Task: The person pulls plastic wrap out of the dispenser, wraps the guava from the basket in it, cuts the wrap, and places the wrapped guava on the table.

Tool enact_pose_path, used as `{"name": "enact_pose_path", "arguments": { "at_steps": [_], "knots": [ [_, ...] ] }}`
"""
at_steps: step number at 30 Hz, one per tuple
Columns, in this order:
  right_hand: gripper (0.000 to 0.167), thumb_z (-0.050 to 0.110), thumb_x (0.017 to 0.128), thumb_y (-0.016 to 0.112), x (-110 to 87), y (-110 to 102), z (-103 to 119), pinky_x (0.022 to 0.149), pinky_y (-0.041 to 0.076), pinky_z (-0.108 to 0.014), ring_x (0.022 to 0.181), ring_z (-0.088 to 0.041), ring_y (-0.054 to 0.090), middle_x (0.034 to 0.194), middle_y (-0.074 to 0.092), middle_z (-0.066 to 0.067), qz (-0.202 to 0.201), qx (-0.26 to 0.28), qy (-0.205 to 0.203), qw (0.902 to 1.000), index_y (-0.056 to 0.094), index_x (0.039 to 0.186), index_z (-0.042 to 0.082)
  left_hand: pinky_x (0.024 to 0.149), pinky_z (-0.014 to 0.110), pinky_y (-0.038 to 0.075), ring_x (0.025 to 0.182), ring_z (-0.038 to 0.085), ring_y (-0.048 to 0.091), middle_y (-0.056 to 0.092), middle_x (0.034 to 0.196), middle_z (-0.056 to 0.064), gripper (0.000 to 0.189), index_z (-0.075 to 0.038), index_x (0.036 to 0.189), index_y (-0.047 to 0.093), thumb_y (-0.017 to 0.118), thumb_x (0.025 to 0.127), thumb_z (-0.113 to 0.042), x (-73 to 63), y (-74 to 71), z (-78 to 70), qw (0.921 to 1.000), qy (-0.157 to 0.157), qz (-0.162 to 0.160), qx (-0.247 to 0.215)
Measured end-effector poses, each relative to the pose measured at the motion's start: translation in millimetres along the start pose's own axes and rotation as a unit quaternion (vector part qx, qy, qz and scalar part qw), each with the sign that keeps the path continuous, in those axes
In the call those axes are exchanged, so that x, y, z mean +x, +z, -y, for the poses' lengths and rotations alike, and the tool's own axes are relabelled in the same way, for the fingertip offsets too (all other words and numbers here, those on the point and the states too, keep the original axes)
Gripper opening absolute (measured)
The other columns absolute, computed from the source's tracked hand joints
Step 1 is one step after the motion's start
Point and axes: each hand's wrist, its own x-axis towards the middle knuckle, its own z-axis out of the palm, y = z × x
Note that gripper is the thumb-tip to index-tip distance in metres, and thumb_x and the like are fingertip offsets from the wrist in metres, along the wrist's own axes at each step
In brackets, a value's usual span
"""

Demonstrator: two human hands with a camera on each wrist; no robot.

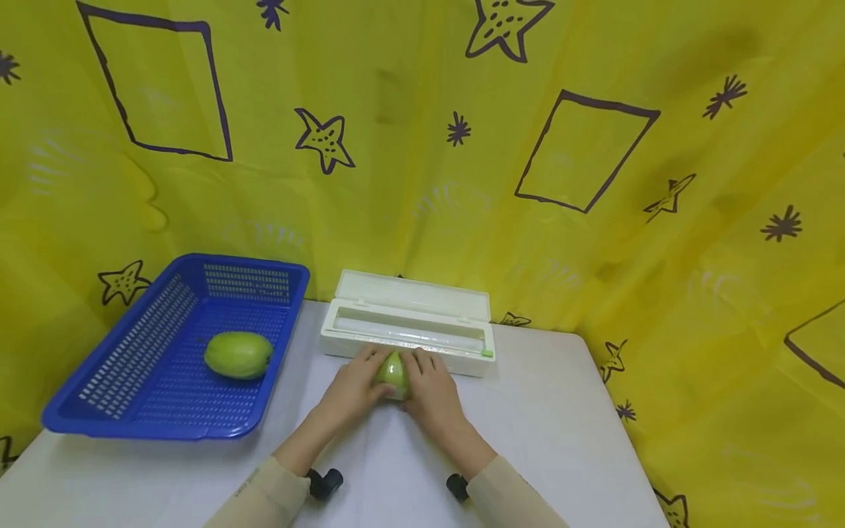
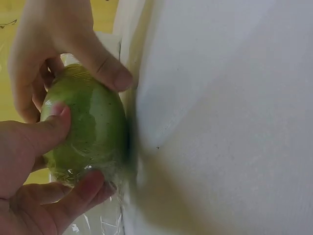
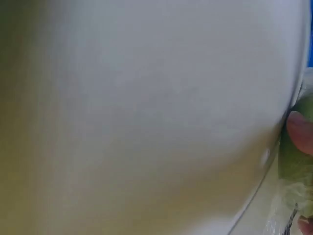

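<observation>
A green oval fruit [image 1: 394,372], with glossy clear plastic film round it, is between my two hands at the front of a long white dispenser box. My left hand [image 1: 354,381] grips its left side, with the thumb on the near face. My right hand [image 1: 433,390] holds the right side. In the left wrist view, the film is wrinkled at the lower end of the fruit [image 2: 90,120], and the fingers behind it are partly hidden. The right wrist view catches only part of the fruit [image 3: 296,164] and a thumb at its edge.
The white dispenser box [image 1: 409,359] has its lid [image 1: 412,292] raised and a roll of clear film [image 1: 409,331] inside. To the left, a blue plastic basket [image 1: 165,429] contains another green fruit [image 1: 239,355]. A yellow patterned curtain [image 1: 396,213] hangs behind the white table [image 1: 554,433].
</observation>
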Motion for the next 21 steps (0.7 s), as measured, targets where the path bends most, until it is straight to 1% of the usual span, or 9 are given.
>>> {"name": "enact_pose_path", "arguments": {
  "at_steps": [3,5,7,10,13,16,19,21],
  "knots": [
    [0.088,0.02,0.053,0.097,2.3,-2,-2,0.092,0.054,-0.039,0.109,-0.028,0.059,0.122,0.062,-0.007,-0.004,0.013,0.014,0.9998,0.058,0.131,0.011,0.088,0.053,0.055,0.11,0.035,0.064,0.058,0.132,0.013,0.068,-0.012,0.142,0.053,0.08,0.082,-0.027,0.6,1.7,0.3,0.9999,0.004,-0.002,0.01],
    [0.084,0.02,0.053,0.095,4.5,-5,-2,0.083,0.056,-0.038,0.101,-0.026,0.06,0.115,0.062,-0.006,0.004,0.023,0.024,0.9994,0.06,0.129,0.012,0.085,0.052,0.055,0.108,0.033,0.065,0.059,0.131,0.012,0.066,-0.014,0.14,0.054,0.08,0.082,-0.03,-1.1,1.9,-0.9,0.9999,-0.002,-0.006,0.013],
    [0.083,0.023,0.054,0.095,7.5,-8,-3,0.077,0.056,-0.036,0.095,-0.024,0.06,0.109,0.061,-0.005,0.02,0.033,0.03,0.9988,0.061,0.128,0.012,0.083,0.051,0.056,0.105,0.032,0.065,0.058,0.131,0.012,0.063,-0.014,0.137,0.055,0.081,0.082,-0.03,-4.2,1.2,-2.2,0.9998,-0.005,-0.015,0.011],
    [0.084,0.03,0.053,0.096,12.3,-13,-3,0.071,0.056,-0.033,0.085,-0.019,0.059,0.102,0.055,-0.003,0.051,0.055,0.042,0.9963,0.063,0.129,0.014,0.076,0.049,0.058,0.092,0.034,0.067,0.05,0.134,0.016,0.071,-0.012,0.137,0.055,0.087,0.075,-0.027,-10.6,-0.8,-3.7,0.9998,-0.002,-0.013,0.016],
    [0.086,0.032,0.051,0.097,15.9,-16,-5,0.073,0.055,-0.032,0.082,-0.016,0.058,0.1,0.052,0.001,0.076,0.07,0.058,0.993,0.065,0.13,0.018,0.074,0.046,0.058,0.086,0.034,0.066,0.044,0.134,0.017,0.086,-0.01,0.142,0.051,0.092,0.066,-0.017,-14.1,-1.6,-4.0,0.9992,0.016,-0.005,0.037],
    [0.086,0.035,0.05,0.097,17.7,-18,-8,0.071,0.053,-0.031,0.079,-0.014,0.057,0.097,0.051,0.004,0.101,0.077,0.064,0.9898,0.066,0.129,0.021,0.076,0.045,0.057,0.089,0.032,0.065,0.048,0.127,0.012,0.097,-0.012,0.144,0.048,0.094,0.059,-0.009,-13.8,-0.6,-3.9,0.9981,0.029,-0.004,0.055],
    [0.086,0.038,0.048,0.097,17.2,-21,-12,0.071,0.052,-0.032,0.08,-0.015,0.058,0.097,0.056,0.005,0.126,0.098,0.062,0.9852,0.067,0.127,0.021,0.069,0.044,0.056,0.087,0.03,0.065,0.051,0.118,0.008,0.097,-0.017,0.135,0.051,0.097,0.051,-0.01,-11.6,1.6,-5.3,0.997,0.031,-0.013,0.07],
    [0.087,0.035,0.047,0.098,16.1,-24,-15,0.074,0.051,-0.033,0.083,-0.015,0.06,0.1,0.062,0.005,0.134,0.134,0.077,0.9789,0.064,0.126,0.018,0.065,0.043,0.055,0.084,0.028,0.064,0.053,0.113,0.007,0.093,-0.019,0.129,0.054,0.099,0.048,-0.014,-9.2,3.4,-6.6,0.996,0.031,-0.021,0.081]
  ]
}}
